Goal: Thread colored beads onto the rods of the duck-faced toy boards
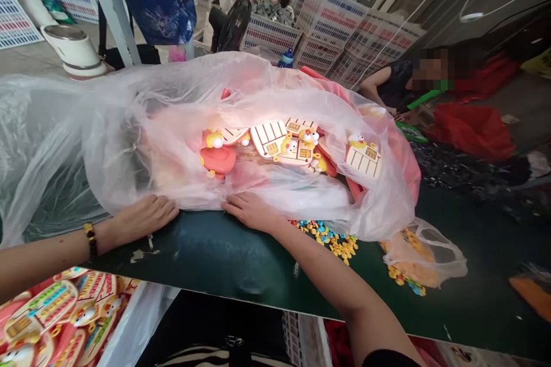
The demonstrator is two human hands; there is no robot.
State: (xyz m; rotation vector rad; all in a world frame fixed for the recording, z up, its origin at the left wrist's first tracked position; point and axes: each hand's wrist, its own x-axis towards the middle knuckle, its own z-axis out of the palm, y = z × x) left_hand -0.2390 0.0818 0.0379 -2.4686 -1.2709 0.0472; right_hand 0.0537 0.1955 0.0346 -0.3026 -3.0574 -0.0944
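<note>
- A large clear plastic bag (172, 109) lies slumped on the dark green surface (206, 264), holding flat pink-and-cream duck-house toy pieces (278, 143).
- The bag looks light, soft and slippery; the pieces look stiff, their small duck heads perhaps fragile. Its near edge offers the best hold.
- The left hand (144, 218) and right hand (249, 212) lie flat on that edge, fingers slightly spread, pinching nothing.
- Loose yellow and teal plastic parts (327, 238) lie beside a small bag (424, 258).
- A co-worker (379, 89) works beyond, near white plastic crates (331, 23).
</note>
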